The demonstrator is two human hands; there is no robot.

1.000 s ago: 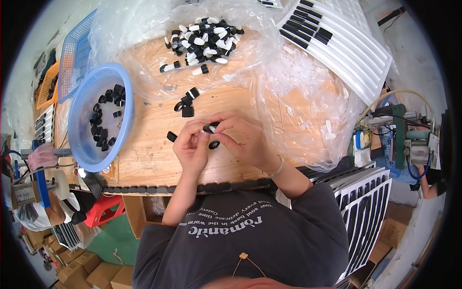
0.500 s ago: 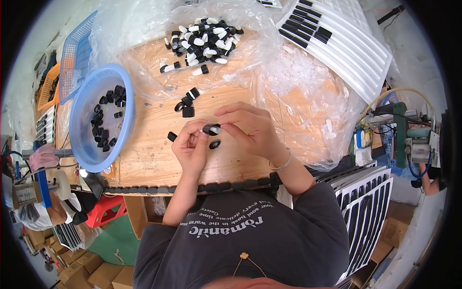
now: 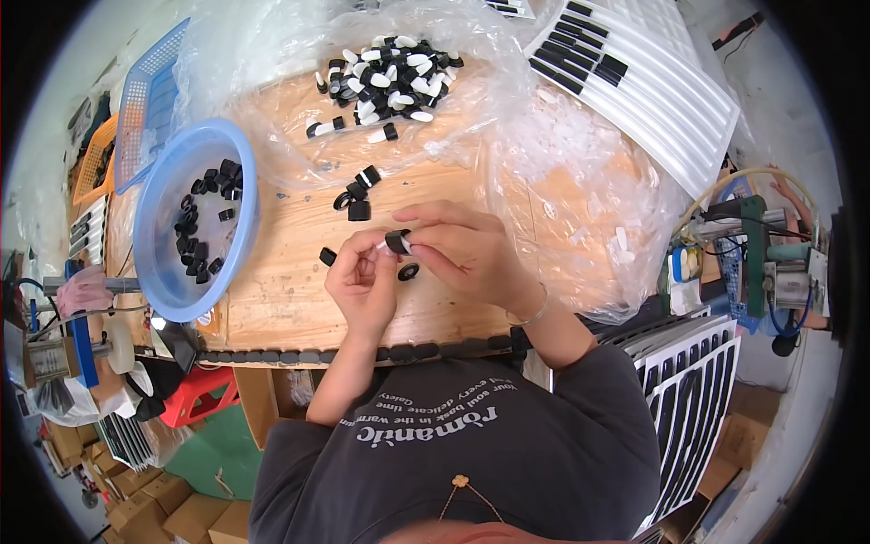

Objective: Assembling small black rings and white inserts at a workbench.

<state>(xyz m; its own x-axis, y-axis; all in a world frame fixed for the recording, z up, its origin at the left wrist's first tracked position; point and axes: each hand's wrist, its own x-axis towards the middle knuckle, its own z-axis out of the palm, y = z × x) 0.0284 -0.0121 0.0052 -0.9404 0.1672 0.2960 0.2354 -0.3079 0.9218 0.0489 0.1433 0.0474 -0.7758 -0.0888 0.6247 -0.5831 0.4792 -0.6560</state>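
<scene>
Right hand (image 3: 471, 254) pinches a small black cap (image 3: 396, 240) at its fingertips, left hand (image 3: 362, 281) closes on the white piece at the cap's 9 o'clock; both grips tight, held just above the wooden board (image 3: 290, 272). Judgement: keep the parts coaxial and press straight so nothing cocks. Loose black ring (image 3: 409, 271) at 5 o'clock, blue bowl (image 3: 154, 263) of black caps at 9, black-and-white pile (image 3: 385, 77) at 12.

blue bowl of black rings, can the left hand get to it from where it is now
Probably yes. The blue bowl sits open-topped on the person's left, with only bare wood and one loose black ring between. But the left hand is pinching the small black-and-white piece together with the right hand.
</scene>
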